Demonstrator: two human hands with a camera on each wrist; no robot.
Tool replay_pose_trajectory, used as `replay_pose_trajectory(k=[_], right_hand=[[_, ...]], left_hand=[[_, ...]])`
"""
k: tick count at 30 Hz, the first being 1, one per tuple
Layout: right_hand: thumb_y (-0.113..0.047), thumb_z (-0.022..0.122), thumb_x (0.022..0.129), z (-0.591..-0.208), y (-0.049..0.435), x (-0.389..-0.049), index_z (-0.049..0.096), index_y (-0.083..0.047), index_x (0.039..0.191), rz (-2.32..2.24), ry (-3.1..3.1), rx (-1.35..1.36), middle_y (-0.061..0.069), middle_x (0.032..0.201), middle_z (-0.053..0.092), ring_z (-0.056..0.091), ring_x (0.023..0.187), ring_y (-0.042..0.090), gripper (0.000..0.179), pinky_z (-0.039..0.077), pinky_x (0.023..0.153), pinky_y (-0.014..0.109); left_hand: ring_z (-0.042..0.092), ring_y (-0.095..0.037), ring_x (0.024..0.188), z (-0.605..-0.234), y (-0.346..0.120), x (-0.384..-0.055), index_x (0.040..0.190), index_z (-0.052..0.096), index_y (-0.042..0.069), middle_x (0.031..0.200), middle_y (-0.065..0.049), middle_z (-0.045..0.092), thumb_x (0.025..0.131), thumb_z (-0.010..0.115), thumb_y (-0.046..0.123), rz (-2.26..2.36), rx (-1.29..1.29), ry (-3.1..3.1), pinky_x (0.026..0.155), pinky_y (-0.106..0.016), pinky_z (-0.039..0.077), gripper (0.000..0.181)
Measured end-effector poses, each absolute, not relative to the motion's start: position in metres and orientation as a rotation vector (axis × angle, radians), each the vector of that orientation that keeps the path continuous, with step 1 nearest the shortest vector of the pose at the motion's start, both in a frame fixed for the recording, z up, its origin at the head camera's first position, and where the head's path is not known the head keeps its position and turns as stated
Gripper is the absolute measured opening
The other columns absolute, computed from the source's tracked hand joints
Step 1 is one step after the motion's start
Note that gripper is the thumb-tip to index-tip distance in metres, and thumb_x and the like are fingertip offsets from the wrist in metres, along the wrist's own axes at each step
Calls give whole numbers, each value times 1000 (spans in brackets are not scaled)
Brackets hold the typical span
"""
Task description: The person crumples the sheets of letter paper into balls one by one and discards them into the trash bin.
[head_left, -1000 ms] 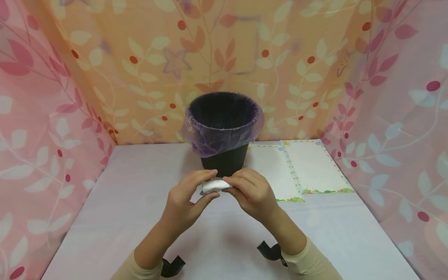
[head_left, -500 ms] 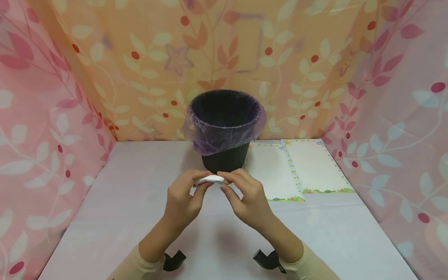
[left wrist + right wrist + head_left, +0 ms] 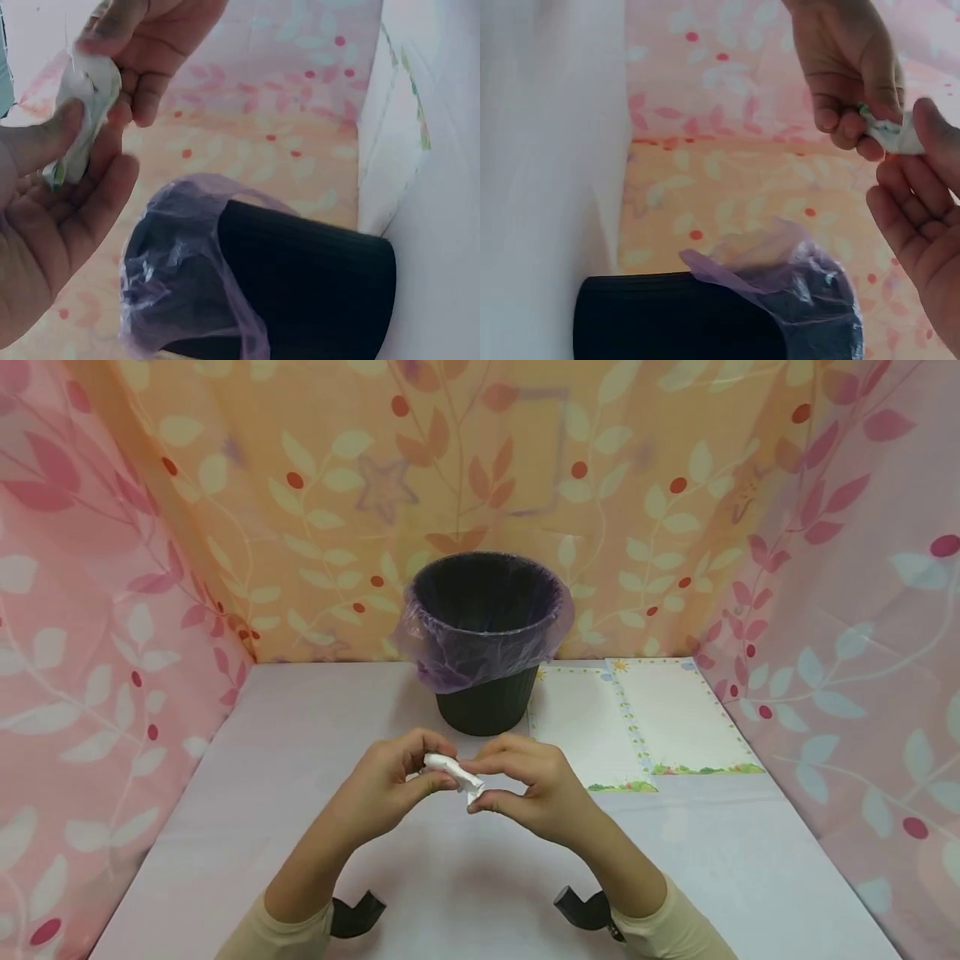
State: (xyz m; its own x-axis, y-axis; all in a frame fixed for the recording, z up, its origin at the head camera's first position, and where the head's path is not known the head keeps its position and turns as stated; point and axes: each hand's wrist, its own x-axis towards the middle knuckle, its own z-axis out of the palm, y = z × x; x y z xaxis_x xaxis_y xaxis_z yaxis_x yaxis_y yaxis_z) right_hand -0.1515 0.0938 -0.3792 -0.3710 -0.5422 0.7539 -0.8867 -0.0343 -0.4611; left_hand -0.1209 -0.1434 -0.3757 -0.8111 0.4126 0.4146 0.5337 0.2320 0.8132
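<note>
A small crumpled wad of white paper (image 3: 453,770) is held between both hands, above the table in front of the bin. My left hand (image 3: 386,787) pinches its left end between thumb and fingers. At the other end, my right hand (image 3: 536,781) pinches the lower right part, which flares out slightly. In the left wrist view the paper (image 3: 88,97) looks bunched and longish, with a bit of green at its tip. The right wrist view shows the paper (image 3: 904,137) partly covered by both thumbs.
Behind the hands stands a black bin (image 3: 483,710) lined with a purple plastic bag (image 3: 480,660). Two white sheets with printed borders (image 3: 675,714) lie to its right, one overlapping the other. Patterned curtains (image 3: 480,460) enclose the table's back and sides.
The paper has gone from lying roughly level to slanting down to the right. Both hands have shifted their grip on it and come slightly lower, nearer the person.
</note>
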Motion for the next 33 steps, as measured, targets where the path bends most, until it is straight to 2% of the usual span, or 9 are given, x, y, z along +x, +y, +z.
replay_pose_trajectory(k=[3, 7, 9, 12, 15, 19, 25, 30, 33], right_hand=[[3, 88, 74, -383, 88, -151, 74, -2, 111, 1367, -1840, 1444, 7, 99, 72, 71, 89, 19, 40, 59, 76, 23], [8, 84, 77, -386, 86, -151, 73, -2, 104, 1354, -1801, 1335, 7, 95, 73, 71, 88, 19, 31, 60, 75, 26], [7, 83, 78, -389, 87, -153, 74, -4, 102, 1357, -1820, 1281, 6, 93, 73, 70, 87, 18, 28, 60, 73, 28], [3, 83, 81, -392, 89, -159, 75, -7, 101, 1405, -1879, 1207, 3, 92, 73, 70, 86, 16, 24, 60, 72, 28], [2, 83, 81, -394, 91, -163, 76, -8, 101, 1451, -1903, 1154, 2, 91, 73, 69, 84, 15, 23, 59, 73, 28], [4, 84, 79, -393, 91, -162, 76, -7, 101, 1467, -1857, 1134, 4, 90, 73, 69, 83, 16, 26, 58, 73, 28], [4, 84, 79, -389, 89, -156, 76, -4, 102, 1426, -1791, 1097, 5, 90, 73, 68, 81, 16, 26, 56, 72, 23], [5, 83, 79, -384, 92, -155, 76, -5, 103, 1445, -1799, 1107, 4, 91, 73, 67, 80, 15, 27, 55, 70, 23], [3, 83, 81, -384, 94, -157, 76, -6, 103, 1469, -1830, 1120, 3, 90, 73, 66, 80, 14, 24, 55, 70, 23]], left_hand=[[69, -9, 76, -378, -138, -119, 100, 70, 12, 94, 2, 76, 84, 82, 8, -1487, -886, -2274, 65, -25, 58, 21], [72, -11, 73, -387, -126, -120, 92, 72, 7, 92, -6, 78, 79, 85, 0, -1403, -910, -2065, 62, -22, 59, 21], [73, -11, 75, -389, -123, -121, 95, 72, 6, 94, -6, 78, 80, 85, 0, -1354, -918, -2058, 63, -22, 59, 20], [72, -10, 83, -387, -128, -122, 108, 72, 7, 103, -2, 77, 84, 83, 3, -1283, -911, -2166, 70, -21, 59, 27], [69, -10, 86, -382, -134, -122, 118, 71, 8, 107, 0, 75, 85, 82, 5, -1175, -898, -2228, 70, -19, 57, 35], [67, -13, 83, -383, -131, -125, 110, 73, 4, 98, -2, 74, 81, 84, 0, -1059, -920, -2065, 66, -17, 54, 32], [61, -14, 72, -390, -117, -129, 102, 72, -1, 86, -4, 71, 83, 81, -2, -978, -952, -1815, 63, -18, 49, 21], [68, -15, 78, -391, -117, -127, 110, 74, -1, 93, -7, 74, 78, 83, -10, -1218, -914, -1870, 74, -18, 57, 35], [70, -15, 87, -392, -121, -126, 114, 72, 2, 101, -8, 75, 81, 81, -9, -1432, -867, -1990, 81, -22, 59, 36]])
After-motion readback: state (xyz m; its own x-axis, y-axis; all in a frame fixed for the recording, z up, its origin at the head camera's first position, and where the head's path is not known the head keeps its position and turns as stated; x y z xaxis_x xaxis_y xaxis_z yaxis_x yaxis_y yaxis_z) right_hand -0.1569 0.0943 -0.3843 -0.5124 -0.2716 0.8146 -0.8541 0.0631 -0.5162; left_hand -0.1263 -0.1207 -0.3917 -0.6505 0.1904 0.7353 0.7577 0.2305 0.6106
